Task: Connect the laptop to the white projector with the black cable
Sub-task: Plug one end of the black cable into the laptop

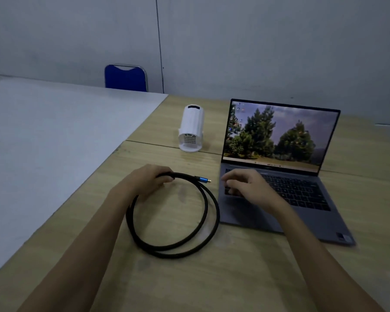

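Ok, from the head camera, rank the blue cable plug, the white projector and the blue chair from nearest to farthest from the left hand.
Measured from the left hand, which grips the black cable:
1. Blue cable plug, just to the hand's right, pointing at the laptop.
2. White projector, beyond the hand and slightly right, on the wooden table.
3. Blue chair, past the table's far edge, by the wall.

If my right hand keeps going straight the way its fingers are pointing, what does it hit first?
The right hand points left, over the laptop's left edge. Continuing, it would probably first meet the blue connector of the black cable; the height gap is unclear.
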